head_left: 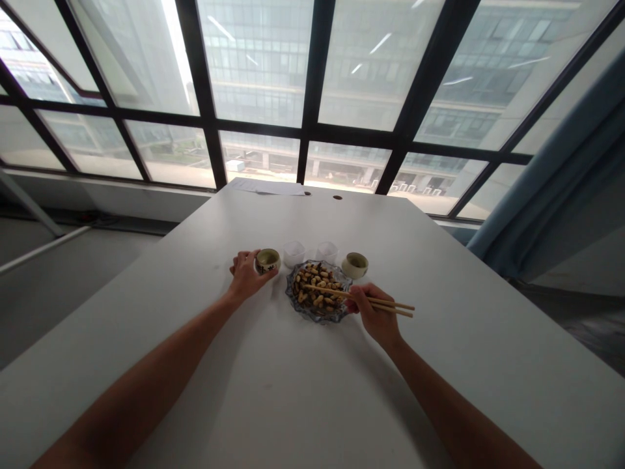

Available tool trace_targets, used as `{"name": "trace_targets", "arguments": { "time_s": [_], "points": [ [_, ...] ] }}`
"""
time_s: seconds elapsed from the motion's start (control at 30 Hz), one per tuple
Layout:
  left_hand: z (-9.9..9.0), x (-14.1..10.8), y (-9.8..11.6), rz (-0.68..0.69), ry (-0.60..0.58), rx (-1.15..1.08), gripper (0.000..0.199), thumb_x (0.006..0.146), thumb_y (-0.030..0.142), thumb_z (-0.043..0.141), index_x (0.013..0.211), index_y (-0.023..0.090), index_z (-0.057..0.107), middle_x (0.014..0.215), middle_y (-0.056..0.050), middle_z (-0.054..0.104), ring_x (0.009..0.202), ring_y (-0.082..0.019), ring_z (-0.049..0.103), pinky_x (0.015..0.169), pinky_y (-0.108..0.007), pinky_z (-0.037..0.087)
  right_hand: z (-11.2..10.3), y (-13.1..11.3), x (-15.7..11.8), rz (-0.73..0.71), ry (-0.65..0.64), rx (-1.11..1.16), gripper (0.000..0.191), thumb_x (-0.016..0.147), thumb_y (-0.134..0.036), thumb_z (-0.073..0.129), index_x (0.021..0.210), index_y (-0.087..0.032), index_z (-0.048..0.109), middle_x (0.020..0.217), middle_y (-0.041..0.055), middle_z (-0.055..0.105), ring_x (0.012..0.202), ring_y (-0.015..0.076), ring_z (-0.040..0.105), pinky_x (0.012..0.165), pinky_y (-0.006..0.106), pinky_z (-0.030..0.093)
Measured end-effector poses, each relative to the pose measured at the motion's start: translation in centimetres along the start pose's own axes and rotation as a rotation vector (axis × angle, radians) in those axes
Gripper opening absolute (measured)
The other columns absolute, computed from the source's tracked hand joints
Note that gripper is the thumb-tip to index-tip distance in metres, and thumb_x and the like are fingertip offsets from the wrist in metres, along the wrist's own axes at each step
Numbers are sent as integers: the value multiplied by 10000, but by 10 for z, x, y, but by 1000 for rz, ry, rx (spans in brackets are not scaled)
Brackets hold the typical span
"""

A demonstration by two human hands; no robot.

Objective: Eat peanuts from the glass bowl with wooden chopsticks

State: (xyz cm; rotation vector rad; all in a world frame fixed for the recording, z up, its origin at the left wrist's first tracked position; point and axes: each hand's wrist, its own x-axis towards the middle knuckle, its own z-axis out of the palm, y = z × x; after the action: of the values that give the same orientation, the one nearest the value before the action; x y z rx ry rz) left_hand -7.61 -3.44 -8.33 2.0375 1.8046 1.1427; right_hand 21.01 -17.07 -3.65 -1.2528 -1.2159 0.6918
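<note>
My right hand [375, 314] is closed around a pair of chopsticks [390, 304], whose tips reach over a scalloped glass bowl [319, 320]. Peanuts [318, 301] and darker, smaller pieces fill that bowl. On its left side, my left hand [247, 275] grips a small greenish ceramic cup [268, 260] with dark characters on its side; the cup stands upright. A matching cup [355, 264] stands right of the bowl. Behind the bowl are two clear plastic cups [293, 253]. Whether the chopstick tips pinch a peanut is too small to tell.
All of this stands on a white table [273, 391]. Papers [266, 187] lie at its far edge, near two round holes [337, 197]. Beyond are large dark-framed windows, with a blue curtain [551, 156] on the right and a white metal bar [43, 251] on the left.
</note>
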Motion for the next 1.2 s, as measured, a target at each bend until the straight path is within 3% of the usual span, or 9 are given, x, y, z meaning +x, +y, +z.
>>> {"name": "trace_targets", "arguments": {
  "time_s": [0.23,0.47,0.67,1.03,1.2],
  "points": [
    [3,3,-7,95,8,-83,703,686,528,779,1258,165,592,1186,-146,565,1204,-322,484,1085,-458,372,-4,12,3,112,136,183,514,721,-677,740,670,-177,635,498,25,655,373,131,559,369,242,448],
    [4,4,-11,87,-30,-190,724,683,528,776,1267,157,563,1215,-140,619,1083,-277,593,973,-414,480,-10,33,9,298,240,426,553,578,-668,838,663,-187,579,468,-7,616,375,122,563,325,208,441],
    [2,3,-10,77,-47,-243,736,653,522,797,1263,180,565,1148,-119,673,1046,-266,629,917,-410,513,-12,46,11,328,263,454,542,616,-675,818,678,-200,564,469,-18,612,358,112,553,310,197,450],
    [-5,0,-5,167,1,-358,731,632,373,826,1290,205,555,1278,-114,643,1123,-259,630,906,-397,567,-16,52,12,361,255,477,533,629,-672,815,687,-201,573,467,-13,612,356,116,552,302,202,458],
    [-3,1,-7,97,12,-331,739,602,406,842,1257,196,570,1203,-105,679,1028,-253,664,883,-405,567,-14,49,11,394,292,509,546,611,-679,823,673,-200,567,452,-23,600,347,100,525,295,187,436]
  ]
}}
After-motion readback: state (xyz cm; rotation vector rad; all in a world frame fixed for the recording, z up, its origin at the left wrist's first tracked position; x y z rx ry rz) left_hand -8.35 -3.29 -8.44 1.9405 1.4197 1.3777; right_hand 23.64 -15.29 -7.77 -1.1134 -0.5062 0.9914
